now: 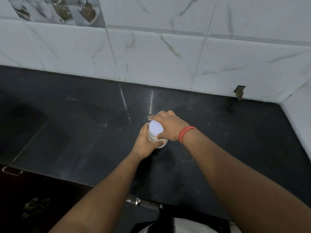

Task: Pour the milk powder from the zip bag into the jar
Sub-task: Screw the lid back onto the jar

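A small clear jar (152, 137) with a white lid (156, 127) stands on the black counter (84, 132), near its middle. My left hand (143, 142) is wrapped around the jar's body from the left. My right hand (168, 125) reaches over from the right, its fingers and thumb gripping the rim of the lid. A red thread band circles my right wrist. The jar's contents are mostly hidden by my hands. No zip bag is in view.
A white marbled tile wall (159, 52) runs behind the counter and turns forward at the right (299, 118). A small hole in the tiles (239, 92) sits at the back right. Metal drawer handles (138, 201) show below the counter's front edge.
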